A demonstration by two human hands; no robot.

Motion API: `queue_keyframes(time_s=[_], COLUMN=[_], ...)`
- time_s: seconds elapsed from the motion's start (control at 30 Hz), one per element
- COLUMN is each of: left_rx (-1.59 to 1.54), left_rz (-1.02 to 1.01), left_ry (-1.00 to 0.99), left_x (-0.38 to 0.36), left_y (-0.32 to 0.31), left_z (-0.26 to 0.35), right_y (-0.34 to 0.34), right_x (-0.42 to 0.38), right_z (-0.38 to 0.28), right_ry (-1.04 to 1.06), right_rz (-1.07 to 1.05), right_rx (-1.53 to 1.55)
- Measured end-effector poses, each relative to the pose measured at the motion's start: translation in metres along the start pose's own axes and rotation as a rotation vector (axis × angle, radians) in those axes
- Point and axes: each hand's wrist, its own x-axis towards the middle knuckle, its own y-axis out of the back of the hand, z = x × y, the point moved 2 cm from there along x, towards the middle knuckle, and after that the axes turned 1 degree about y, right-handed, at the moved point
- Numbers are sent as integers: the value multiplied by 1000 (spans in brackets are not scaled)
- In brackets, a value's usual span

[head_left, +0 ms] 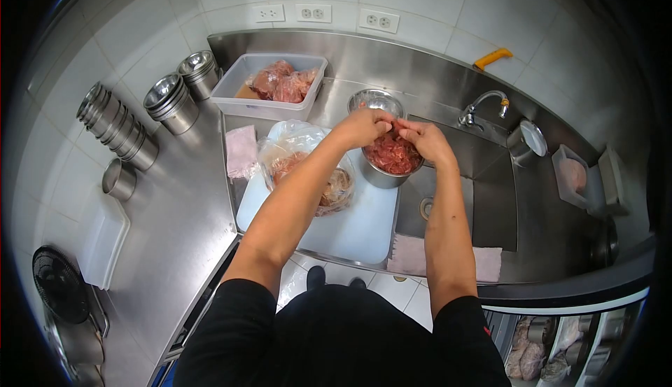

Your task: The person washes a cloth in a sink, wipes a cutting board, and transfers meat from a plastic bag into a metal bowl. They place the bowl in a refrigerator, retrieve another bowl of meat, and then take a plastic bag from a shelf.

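My left hand and my right hand meet above a steel bowl heaped with cut red meat. Fingertips of both hands are pinched on a small piece of meat, partly hidden by the fingers. The bowl stands at the right edge of a white cutting board. Just behind it is another steel bowl, partly covered by my left hand. Under my left forearm lies an open clear plastic bag with meat in it.
Behind the board stands a plastic tub of bagged meat. A sink with a faucet is on the right. Stacked steel containers line the left counter. Pink cloths lie beside the board and along the front edge.
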Motion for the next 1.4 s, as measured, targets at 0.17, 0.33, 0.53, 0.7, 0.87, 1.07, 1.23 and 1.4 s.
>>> queue_keyframes(time_s=[0.17, 0.33, 0.53, 0.7, 0.87, 1.07, 1.23, 1.4], left_rx=[308, 675, 1120, 903, 809, 762, 550, 512], left_rz=[148, 191, 116, 67, 275, 25, 153, 134], left_ry=[-22, -21, -122, -93, -567, -345, -294, -378], left_x=[-2, -19, -31, -29, -41, -74, -134, -175], left_y=[9, 12, -17, -18, -44, -58, -70, -83], left_z=[-1, -8, -14, 0, 10, 37, 39, 53], right_y=[12, 22, -11, -31, -55, -48, -54, -38], right_x=[-6, -40, -85, -95, -92, -136, -203, -286], right_z=[3, 49, 42, 33, 51, 31, 39, 26], right_ry=[-1, -59, -46, 87, 153, 442, 183, 136], right_rz=[-3, 41, 14, 144, 233, 397, 305, 362], right_rx=[-56, -122, 110, -136, -78, -144, -44, -88])
